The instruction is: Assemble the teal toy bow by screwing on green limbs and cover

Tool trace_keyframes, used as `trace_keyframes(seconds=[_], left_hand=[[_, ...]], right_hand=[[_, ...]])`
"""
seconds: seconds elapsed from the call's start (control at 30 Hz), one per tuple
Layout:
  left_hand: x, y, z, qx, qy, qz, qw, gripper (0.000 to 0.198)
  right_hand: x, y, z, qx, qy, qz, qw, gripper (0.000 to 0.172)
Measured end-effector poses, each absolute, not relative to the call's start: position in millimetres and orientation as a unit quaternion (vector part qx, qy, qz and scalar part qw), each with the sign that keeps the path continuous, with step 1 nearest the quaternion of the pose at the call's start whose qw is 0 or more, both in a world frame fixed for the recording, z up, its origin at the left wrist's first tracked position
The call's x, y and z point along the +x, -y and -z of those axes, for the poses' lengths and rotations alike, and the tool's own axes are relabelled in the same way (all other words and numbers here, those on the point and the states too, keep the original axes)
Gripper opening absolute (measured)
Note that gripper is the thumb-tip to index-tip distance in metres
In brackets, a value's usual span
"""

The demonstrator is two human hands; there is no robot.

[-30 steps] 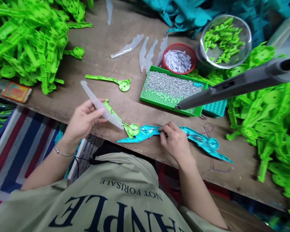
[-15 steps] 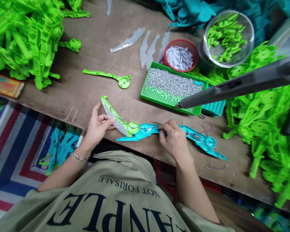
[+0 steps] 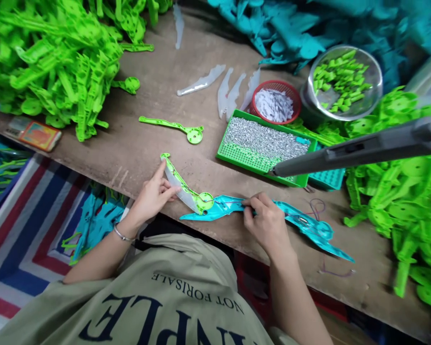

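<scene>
Clear strip (image 3: pixel 185 195) is lower-ctr of frame, lying alongside the green arm (image 3: pixel 206 200), & I've got L hand (image 3: pixel 153 195) on it: fingers spread, index nr the top end, thumb mid-strip; can't tell if they're pinching. R hand (image 3: pixel 267 218), just rt of ctr, pinches the blue shell (image 3: pixel 227 206) round its narrow middle. Strip looks v. light, thin, prob. bendy & slick: best held by its edges. Shell's prob. stiff; waist's a sound hold.
</scene>
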State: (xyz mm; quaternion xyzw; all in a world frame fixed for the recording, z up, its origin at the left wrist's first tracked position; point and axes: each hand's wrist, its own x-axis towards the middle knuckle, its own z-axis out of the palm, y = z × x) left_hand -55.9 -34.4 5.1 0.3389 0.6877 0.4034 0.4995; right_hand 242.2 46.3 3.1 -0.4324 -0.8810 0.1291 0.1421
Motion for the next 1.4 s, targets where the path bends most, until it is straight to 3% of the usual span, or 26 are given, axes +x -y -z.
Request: trace_keyframes(seconds=[0.17, 0.47, 0.6, 0.7, 0.8, 0.9, 1.13, 1.3, 1.4], left_hand=[[-61.1, 31.4, -14.6, 0.427, -0.717, -0.301, 0.461, 0.092], [-61.0, 13.2, -50.0, 0.615, -0.754, 0.088, 0.212, 0.079], [-55.7, 9.5, -61.0, 0.636, -0.737, 0.161, 0.164, 0.076], [-68.4, 2.8, -60.9, 0.645, -0.739, 0.105, 0.165, 0.065], [-98.9, -18.6, -50.3, 0.639, -0.757, -0.059, 0.125, 0.046], [-136.8, -54.1, -31.6, 0.654, -0.73, -0.19, 0.061, 0.043], [-181.5, -106.0, -6.8, 0.676, -0.689, -0.228, 0.128, 0.038], [-177.2, -82.4, -32.3, 0.665, -0.679, -0.265, 0.163, 0.031], [-165.6, -57.8, -59.0, 0.637, -0.687, -0.304, 0.175, 0.027]], right_hand=[[241.4, -47.1, -5.0, -0.419, 0.889, -0.113, 0.145, 0.02], [242.2, -48.6, -2.9, -0.425, 0.89, -0.106, 0.13, 0.021], [243.5, -48.8, 0.0, -0.43, 0.888, -0.108, 0.123, 0.022], [244.6, -48.1, 0.6, -0.43, 0.887, -0.111, 0.125, 0.022], [245.0, -47.6, -0.9, -0.422, 0.891, -0.111, 0.128, 0.022], [244.6, -47.4, -4.0, -0.418, 0.893, -0.112, 0.125, 0.021], [242.9, -47.9, -7.1, -0.429, 0.887, -0.115, 0.124, 0.013], [244.2, -51.7, -18.5, -0.437, 0.889, -0.103, 0.093, 0.009], [235.9, -50.5, -42.0, -0.429, 0.885, -0.076, 0.163, 0.011]])
